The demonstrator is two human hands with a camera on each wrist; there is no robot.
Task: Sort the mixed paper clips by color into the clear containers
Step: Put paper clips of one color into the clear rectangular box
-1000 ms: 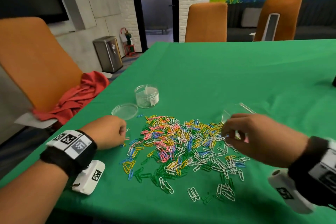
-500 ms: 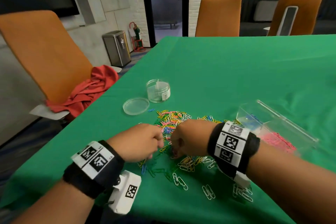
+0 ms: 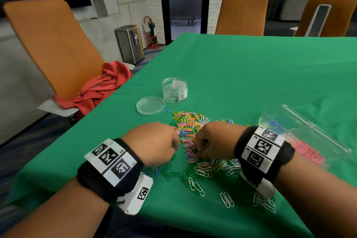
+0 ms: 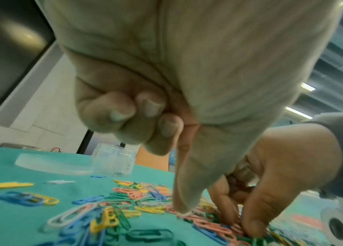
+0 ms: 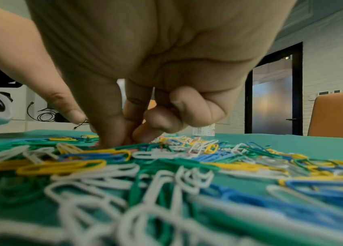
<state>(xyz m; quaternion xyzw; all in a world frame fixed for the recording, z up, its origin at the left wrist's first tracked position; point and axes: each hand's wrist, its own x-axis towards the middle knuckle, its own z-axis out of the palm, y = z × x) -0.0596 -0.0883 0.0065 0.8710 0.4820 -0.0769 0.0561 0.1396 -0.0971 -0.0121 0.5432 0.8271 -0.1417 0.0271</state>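
Round clear jar upright on green table, looks empty; its lid flat just beside. Clear rectangular box at right holds pink clips. Mixed paper clip pile between jar and hands. Left hand: outer fingers curled into palm, thumb tip down on pile. Right hand: thumb and fingertips pinched into the clips; which clip is held, cannot tell.

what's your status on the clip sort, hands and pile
Left hand and right hand both down in the mixed pile, fingertips picking. Pink clips already in clear box. Nothing in the way.
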